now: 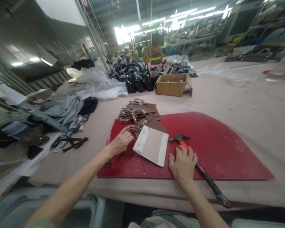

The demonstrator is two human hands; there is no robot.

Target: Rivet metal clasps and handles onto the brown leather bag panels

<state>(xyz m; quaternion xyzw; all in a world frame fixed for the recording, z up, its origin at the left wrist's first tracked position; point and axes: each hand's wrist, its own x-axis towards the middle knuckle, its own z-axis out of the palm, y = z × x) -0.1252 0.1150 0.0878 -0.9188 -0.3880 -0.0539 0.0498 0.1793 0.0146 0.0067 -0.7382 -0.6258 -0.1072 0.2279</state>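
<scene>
My left hand (120, 142) is closed around a plastic-wrapped bag handle (133, 128) at the near end of a pile of brown leather pieces (144, 114). Right beside it lies a flat white and tan board (152, 145) on the red cutting mat (223, 148). My right hand (183, 164) rests palm down on the mat, fingers loosely spread, touching the handle of a claw hammer (199, 167) with an orange and black grip. The hammer's head points toward the board.
A cardboard box (173, 84) and a heap of black handbags (133, 76) stand at the back of the table, where another person (155, 53) sits working. Cloth, straps and clutter fill the left side (61, 114). Small tools (108, 164) lie at the mat's near left corner.
</scene>
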